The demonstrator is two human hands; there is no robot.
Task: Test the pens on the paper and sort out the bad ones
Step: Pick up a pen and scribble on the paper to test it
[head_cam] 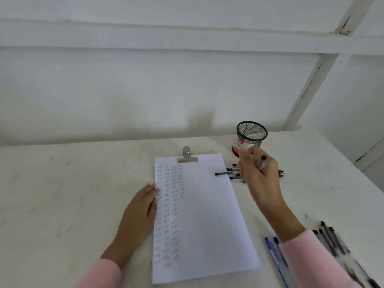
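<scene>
A white sheet of paper lies clipped on a clipboard, with columns of small pen marks down its left part. My left hand rests flat on the paper's left edge. My right hand grips a black-capped pen above the table, right of the paper's top corner. Beneath that hand lies a small group of pens, partly hidden. A second pile of pens lies at the lower right, with a blue pen beside my sleeve.
A black mesh pen cup with a red and white label stands behind my right hand. A metal clip holds the paper's top. The white table meets the wall at the back, and its edge runs down the right.
</scene>
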